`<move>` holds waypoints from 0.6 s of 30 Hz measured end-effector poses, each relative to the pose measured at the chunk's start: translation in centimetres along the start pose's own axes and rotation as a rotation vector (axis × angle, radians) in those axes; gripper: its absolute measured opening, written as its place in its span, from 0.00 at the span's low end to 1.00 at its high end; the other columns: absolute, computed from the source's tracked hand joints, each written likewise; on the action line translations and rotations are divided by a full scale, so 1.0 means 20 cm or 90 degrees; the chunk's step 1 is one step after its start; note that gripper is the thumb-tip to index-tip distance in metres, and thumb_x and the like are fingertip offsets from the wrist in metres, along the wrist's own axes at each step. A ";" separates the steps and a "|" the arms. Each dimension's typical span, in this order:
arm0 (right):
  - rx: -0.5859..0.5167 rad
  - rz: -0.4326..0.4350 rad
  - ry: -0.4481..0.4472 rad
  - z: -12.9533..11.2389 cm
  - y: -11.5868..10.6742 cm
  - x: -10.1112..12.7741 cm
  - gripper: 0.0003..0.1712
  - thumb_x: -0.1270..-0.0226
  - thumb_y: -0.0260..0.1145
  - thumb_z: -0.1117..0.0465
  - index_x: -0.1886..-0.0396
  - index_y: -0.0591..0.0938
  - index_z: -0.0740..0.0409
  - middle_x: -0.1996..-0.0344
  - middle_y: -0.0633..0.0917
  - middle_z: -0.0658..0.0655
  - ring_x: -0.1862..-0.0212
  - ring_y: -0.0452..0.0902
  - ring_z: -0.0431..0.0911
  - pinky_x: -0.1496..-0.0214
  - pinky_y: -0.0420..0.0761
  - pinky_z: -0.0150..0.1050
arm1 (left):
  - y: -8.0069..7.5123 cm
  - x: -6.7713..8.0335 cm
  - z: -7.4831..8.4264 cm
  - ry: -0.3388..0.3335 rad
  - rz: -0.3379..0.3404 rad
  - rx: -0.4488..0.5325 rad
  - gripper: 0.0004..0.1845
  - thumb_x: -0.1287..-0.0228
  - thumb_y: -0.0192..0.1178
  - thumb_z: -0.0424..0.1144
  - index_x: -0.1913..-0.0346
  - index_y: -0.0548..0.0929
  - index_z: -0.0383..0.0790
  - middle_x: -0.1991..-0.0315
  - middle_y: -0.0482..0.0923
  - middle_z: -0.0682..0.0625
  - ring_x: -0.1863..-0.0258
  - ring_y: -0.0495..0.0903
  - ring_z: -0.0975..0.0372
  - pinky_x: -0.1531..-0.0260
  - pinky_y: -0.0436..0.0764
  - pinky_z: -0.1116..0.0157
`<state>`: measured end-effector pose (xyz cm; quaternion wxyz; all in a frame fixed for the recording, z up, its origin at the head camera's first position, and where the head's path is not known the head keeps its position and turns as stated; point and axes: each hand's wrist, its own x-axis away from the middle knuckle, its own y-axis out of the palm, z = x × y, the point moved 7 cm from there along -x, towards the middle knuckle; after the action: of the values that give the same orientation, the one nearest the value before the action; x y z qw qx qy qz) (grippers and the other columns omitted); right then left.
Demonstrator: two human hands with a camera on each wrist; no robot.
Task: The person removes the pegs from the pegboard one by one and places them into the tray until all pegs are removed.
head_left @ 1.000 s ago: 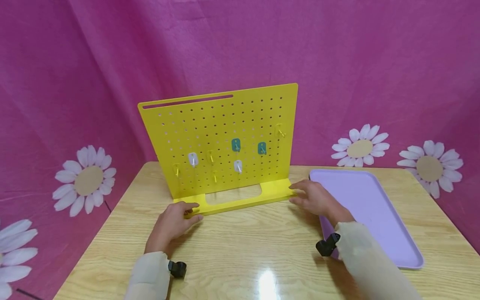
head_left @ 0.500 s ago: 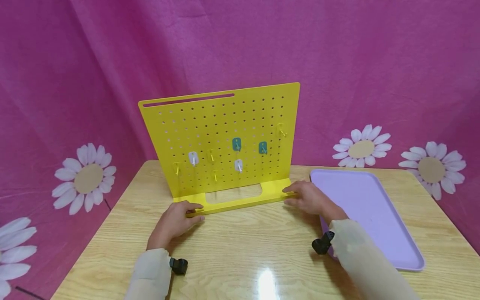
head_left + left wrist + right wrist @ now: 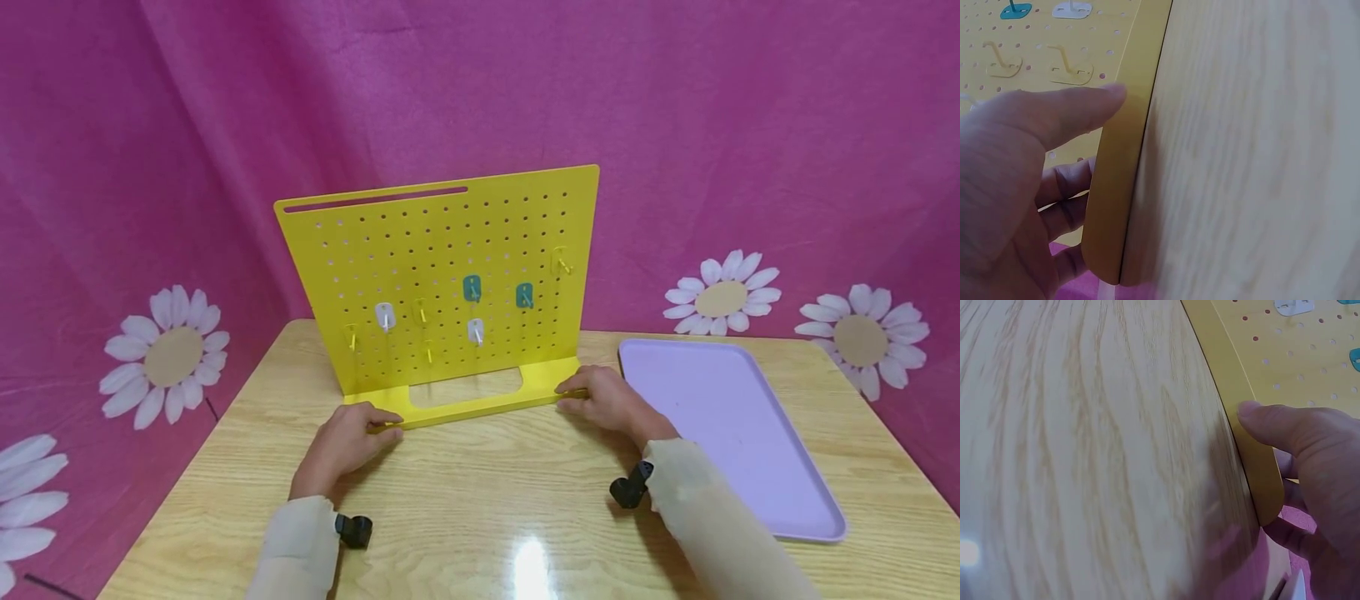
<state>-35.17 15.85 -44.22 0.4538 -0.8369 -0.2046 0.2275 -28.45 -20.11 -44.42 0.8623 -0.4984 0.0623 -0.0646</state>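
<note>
Both hands are sliding the upright yellow perforated metal pegboard [image 3: 442, 283] slightly leftward on the pale wooden table [image 3: 480, 500]. Left hand [image 3: 347, 440] and right hand [image 3: 611, 400] are pinching its foot's ends, thumbs on top; it seems stiff, light and slick-edged, best held there. Right of the right hand, the lilac plastic tray [image 3: 738, 433] is lying bare.

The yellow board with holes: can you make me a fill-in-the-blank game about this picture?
1. The yellow board stands on a wooden ____.
2. Both hands, the left hand and the right hand, hold the board's ____.
3. The tray lying to the right of the board is ____ in colour.
4. The flowers on the pink cloth have ____ petals.

Missing words: table; base; purple; white
</note>
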 end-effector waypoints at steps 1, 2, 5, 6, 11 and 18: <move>0.000 0.003 -0.001 0.00 0.00 0.00 0.11 0.37 0.74 0.62 0.56 0.90 0.60 0.64 0.87 0.52 0.59 0.81 0.48 0.53 0.81 0.48 | 0.00 0.00 0.00 -0.004 0.001 0.000 0.12 0.38 0.71 0.46 0.52 0.91 0.51 0.59 0.84 0.54 0.59 0.80 0.59 0.54 0.80 0.53; -0.001 0.006 0.001 0.00 0.00 0.00 0.11 0.37 0.74 0.62 0.56 0.90 0.59 0.65 0.87 0.51 0.60 0.81 0.48 0.53 0.81 0.48 | 0.00 0.00 0.00 -0.006 0.002 0.000 0.11 0.38 0.71 0.46 0.53 0.91 0.50 0.60 0.84 0.55 0.60 0.79 0.60 0.55 0.80 0.53; -0.007 0.016 0.003 0.00 0.00 -0.01 0.10 0.38 0.74 0.62 0.58 0.91 0.59 0.66 0.86 0.50 0.61 0.81 0.47 0.55 0.81 0.47 | 0.00 -0.01 0.00 -0.008 0.008 0.003 0.10 0.38 0.71 0.44 0.54 0.92 0.50 0.62 0.83 0.56 0.63 0.78 0.62 0.58 0.80 0.55; -0.009 0.019 0.004 0.00 0.00 -0.01 0.09 0.38 0.74 0.62 0.58 0.91 0.58 0.66 0.86 0.50 0.61 0.81 0.47 0.56 0.81 0.46 | 0.00 -0.01 0.00 -0.009 0.009 0.005 0.10 0.38 0.72 0.43 0.54 0.92 0.50 0.62 0.83 0.56 0.64 0.78 0.63 0.58 0.80 0.55; -0.016 0.032 0.003 -0.01 0.01 -0.02 0.07 0.38 0.74 0.64 0.61 0.91 0.57 0.67 0.86 0.50 0.61 0.81 0.47 0.55 0.82 0.46 | -0.01 -0.01 -0.01 -0.016 0.016 -0.003 0.08 0.39 0.72 0.41 0.57 0.93 0.51 0.62 0.84 0.56 0.63 0.79 0.62 0.59 0.80 0.54; -0.004 0.052 0.000 -0.02 0.01 -0.03 0.05 0.40 0.75 0.65 0.64 0.92 0.57 0.69 0.85 0.49 0.63 0.80 0.47 0.57 0.81 0.46 | -0.02 -0.01 -0.01 -0.010 0.029 -0.033 0.07 0.39 0.72 0.41 0.58 0.93 0.50 0.65 0.84 0.55 0.62 0.81 0.58 0.61 0.81 0.53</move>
<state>-35.41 15.24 -44.09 0.4416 -0.8460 -0.1709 0.2448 -28.75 -20.34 -44.14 0.8508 -0.5195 0.0688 -0.0393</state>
